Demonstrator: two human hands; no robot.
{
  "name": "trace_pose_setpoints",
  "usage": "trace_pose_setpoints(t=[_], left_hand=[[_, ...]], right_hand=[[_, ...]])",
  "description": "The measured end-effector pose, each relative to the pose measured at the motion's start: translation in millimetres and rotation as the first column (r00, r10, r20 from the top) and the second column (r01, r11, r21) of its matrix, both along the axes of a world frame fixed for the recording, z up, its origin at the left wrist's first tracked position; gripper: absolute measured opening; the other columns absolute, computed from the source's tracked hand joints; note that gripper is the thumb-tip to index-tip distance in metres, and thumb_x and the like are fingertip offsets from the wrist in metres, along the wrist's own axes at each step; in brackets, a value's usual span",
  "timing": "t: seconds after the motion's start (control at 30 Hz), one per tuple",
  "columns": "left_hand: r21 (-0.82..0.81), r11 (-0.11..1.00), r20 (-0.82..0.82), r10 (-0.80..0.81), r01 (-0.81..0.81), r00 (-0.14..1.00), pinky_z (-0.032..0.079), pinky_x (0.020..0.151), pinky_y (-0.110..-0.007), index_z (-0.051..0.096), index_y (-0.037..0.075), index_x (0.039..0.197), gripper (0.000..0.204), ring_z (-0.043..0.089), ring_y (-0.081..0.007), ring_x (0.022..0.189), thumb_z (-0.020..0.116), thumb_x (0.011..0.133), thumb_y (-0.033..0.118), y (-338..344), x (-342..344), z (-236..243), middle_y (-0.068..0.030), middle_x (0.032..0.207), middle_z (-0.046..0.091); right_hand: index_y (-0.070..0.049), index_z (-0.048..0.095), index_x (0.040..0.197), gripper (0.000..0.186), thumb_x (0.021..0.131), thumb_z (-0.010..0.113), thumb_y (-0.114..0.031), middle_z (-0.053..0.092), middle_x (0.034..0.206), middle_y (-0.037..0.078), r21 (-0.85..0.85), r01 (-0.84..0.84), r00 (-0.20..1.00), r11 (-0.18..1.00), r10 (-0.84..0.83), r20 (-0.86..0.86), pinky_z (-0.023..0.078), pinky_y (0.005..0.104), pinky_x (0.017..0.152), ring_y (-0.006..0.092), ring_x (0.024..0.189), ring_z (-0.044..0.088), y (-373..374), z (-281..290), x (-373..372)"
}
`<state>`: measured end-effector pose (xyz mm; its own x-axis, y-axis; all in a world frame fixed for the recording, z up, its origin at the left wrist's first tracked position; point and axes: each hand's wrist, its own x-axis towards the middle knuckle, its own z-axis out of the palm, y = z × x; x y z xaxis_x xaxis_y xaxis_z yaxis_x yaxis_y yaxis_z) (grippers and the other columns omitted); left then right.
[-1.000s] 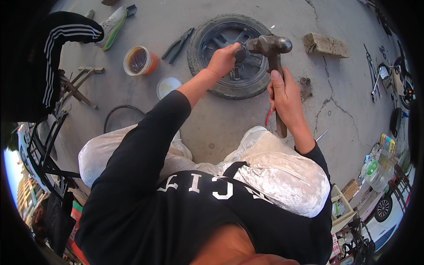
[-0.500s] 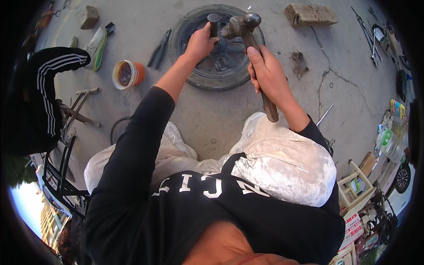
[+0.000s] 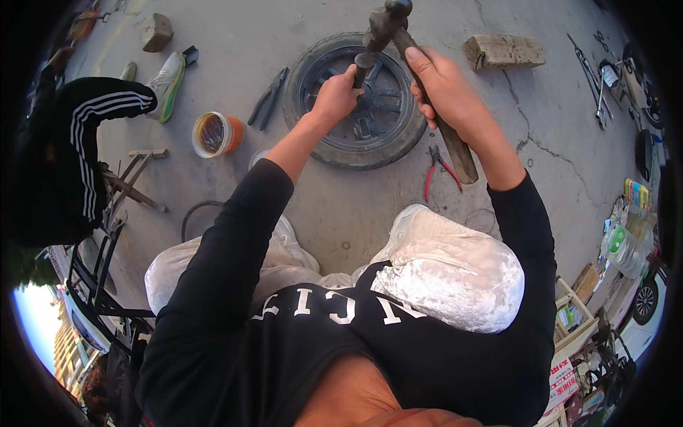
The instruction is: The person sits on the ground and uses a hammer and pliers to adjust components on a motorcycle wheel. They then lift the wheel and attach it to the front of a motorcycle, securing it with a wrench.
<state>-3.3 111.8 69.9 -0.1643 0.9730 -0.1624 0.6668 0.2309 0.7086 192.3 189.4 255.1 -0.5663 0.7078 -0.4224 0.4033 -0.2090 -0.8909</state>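
My left hand is closed round a steel punch with a blunt, flared top, held over the hub area of a spoked wheel with a black tyre lying flat on the ground. Where the punch's lower end rests is hidden by my fingers. In my right hand is a hammer, gripped partway along its wooden handle. Its dark metal head is above and beyond the punch's top, not clearly touching it. Red-handled pliers lie on the ground near the tyre, beside the handle's end.
Large dark-handled pliers and an orange tub stand left of the wheel. A rough block is at the far right, another block far left. A person's striped trouser leg is at the left. Long tools lie right.
The hammer head has moved farther away beyond the punch. The punch has shifted slightly right over the wheel. The red-handled pliers have come into sight, and the whole scene sits lower in view.
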Motion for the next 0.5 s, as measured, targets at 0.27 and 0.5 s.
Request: trace_pose_setpoints(t=[0.27, 0.5], left_hand=[[0.068, 0.997, 0.013, -0.021, 0.02, 1.0, 0.047, 0.07, -0.053, 0.048, 0.007, 0.109, 0.034, 0.062, -0.0466, 0.086, 0.071, 0.084, 0.012, 2, 5, -1, -0.0241, 0.084, 0.066], [0.007, 0.998, 0.044, 0.056, -0.056, 0.997, 0.05, 0.075, -0.043, 0.058, 0.0, 0.109, 0.03, 0.067, -0.0395, 0.087, 0.073, 0.085, 0.012, 7, -7, 2, -0.0221, 0.089, 0.069]], right_hand=[[0.0, 0.054, 0.104, 0.046, 0.104, 0.046, -0.046, 0.056, 0.064, 0.006, 0.526, 0.099, 0.992, 0.845, -0.045, -0.114, 0.044, 0.0341, 0.041, 0.0163, 0.047, 0.055, -11, -7, 0], [-0.003, 0.054, 0.109, 0.045, 0.104, 0.045, -0.047, 0.051, 0.066, 0.002, 0.14, 0.149, 0.989, 0.979, -0.144, -0.042, 0.04, 0.0266, 0.04, 0.0089, 0.046, 0.048, -6, -12, 6]])
